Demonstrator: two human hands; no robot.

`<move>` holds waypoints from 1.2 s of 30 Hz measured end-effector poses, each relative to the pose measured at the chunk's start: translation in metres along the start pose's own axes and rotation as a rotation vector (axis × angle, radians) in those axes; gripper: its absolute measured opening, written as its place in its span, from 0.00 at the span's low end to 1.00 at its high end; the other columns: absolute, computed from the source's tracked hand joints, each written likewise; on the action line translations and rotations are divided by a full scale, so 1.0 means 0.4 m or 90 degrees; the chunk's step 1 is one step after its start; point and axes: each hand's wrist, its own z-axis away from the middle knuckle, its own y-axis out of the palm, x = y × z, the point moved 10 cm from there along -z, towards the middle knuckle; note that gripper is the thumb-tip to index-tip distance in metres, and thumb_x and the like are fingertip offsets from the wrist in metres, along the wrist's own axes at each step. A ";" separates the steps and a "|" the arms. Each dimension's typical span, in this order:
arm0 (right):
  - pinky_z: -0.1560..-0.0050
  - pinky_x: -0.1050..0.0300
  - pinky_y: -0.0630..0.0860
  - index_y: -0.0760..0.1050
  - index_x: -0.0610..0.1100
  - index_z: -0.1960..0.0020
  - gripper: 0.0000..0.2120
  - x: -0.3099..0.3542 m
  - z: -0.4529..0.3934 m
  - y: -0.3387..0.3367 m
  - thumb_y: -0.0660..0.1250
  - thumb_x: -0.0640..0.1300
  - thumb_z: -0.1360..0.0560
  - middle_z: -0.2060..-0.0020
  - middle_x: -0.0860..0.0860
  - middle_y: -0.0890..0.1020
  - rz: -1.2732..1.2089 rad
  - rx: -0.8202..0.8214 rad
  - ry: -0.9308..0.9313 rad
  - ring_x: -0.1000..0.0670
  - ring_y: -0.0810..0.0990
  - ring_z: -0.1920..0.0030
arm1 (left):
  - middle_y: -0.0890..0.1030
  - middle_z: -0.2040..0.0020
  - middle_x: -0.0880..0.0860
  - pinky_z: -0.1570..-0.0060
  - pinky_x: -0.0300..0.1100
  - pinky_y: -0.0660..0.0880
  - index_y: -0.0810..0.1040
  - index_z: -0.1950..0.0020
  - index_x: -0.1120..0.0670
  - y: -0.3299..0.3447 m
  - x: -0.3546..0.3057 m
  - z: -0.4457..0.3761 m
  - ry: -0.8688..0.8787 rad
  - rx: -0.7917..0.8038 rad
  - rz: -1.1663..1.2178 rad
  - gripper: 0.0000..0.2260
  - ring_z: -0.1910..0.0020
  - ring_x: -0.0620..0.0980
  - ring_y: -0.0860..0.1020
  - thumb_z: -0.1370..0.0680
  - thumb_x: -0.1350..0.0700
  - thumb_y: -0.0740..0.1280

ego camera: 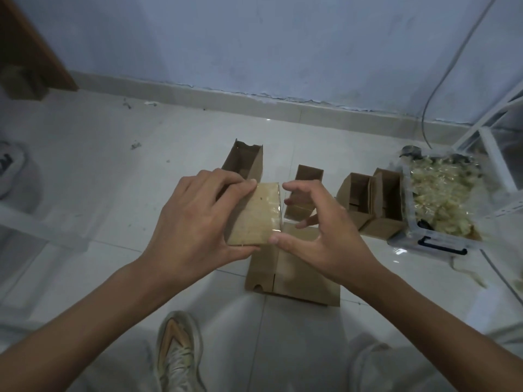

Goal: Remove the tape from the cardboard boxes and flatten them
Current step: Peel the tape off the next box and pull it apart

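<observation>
My left hand (195,222) grips a small taped cardboard box (254,215) above the floor, fingers curled over its far edge and thumb under its near edge. Clear tape runs shiny along the box's right edge. My right hand (319,224) is beside that edge with curled fingers, its thumb tip touching the box's near right corner; whether it pinches tape I cannot tell. Flattened cardboard (294,273) lies on the floor below the hands. Open boxes stand behind: a tall box (246,159), a smaller box (307,176) and two boxes (373,205) to the right.
A clear plastic bin (444,210) full of crumpled tape sits at the right, by a white rack (492,142) and a cable. My shoe (178,355) is near the bottom, another shoe (8,168) at the left edge. Wall and skirting run behind the boxes.
</observation>
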 end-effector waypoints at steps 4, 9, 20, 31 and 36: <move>0.54 0.49 0.84 0.71 0.56 0.34 0.30 -0.015 -0.010 0.006 0.71 0.69 0.29 0.38 0.62 0.78 0.015 -0.017 0.022 0.58 0.80 0.41 | 0.78 0.35 0.55 0.42 0.49 0.69 0.76 0.29 0.56 0.016 -0.015 0.007 0.006 0.012 -0.028 0.38 0.39 0.55 0.75 0.32 0.34 0.73; 0.59 0.46 0.83 0.71 0.56 0.38 0.21 -0.007 -0.018 0.022 0.67 0.67 0.25 0.50 0.64 0.80 0.060 0.008 -0.002 0.57 0.83 0.54 | 0.77 0.36 0.55 0.43 0.50 0.69 0.75 0.29 0.56 0.032 -0.005 0.011 -0.011 0.024 -0.033 0.39 0.40 0.56 0.75 0.33 0.33 0.72; 0.60 0.60 0.80 0.76 0.57 0.45 0.20 0.040 -0.015 0.002 0.68 0.69 0.28 0.50 0.64 0.79 0.109 -0.003 -0.073 0.59 0.83 0.57 | 0.78 0.38 0.56 0.44 0.52 0.69 0.75 0.30 0.56 0.013 0.004 0.016 -0.074 0.013 -0.099 0.42 0.42 0.56 0.74 0.37 0.35 0.80; 0.74 0.55 0.74 0.81 0.46 0.48 0.14 0.120 0.018 0.025 0.63 0.55 0.17 0.57 0.51 0.79 0.467 -0.072 -0.253 0.50 0.75 0.71 | 0.78 0.41 0.57 0.45 0.54 0.69 0.77 0.32 0.57 0.020 0.002 0.011 -0.080 0.015 -0.115 0.39 0.44 0.58 0.76 0.34 0.35 0.77; 0.75 0.54 0.75 0.75 0.45 0.54 0.10 0.108 0.011 0.054 0.67 0.50 0.19 0.67 0.51 0.74 0.541 -0.055 -0.195 0.49 0.70 0.76 | 0.77 0.42 0.55 0.46 0.53 0.69 0.77 0.33 0.56 0.039 -0.006 0.007 -0.081 0.019 -0.100 0.37 0.45 0.56 0.76 0.34 0.35 0.78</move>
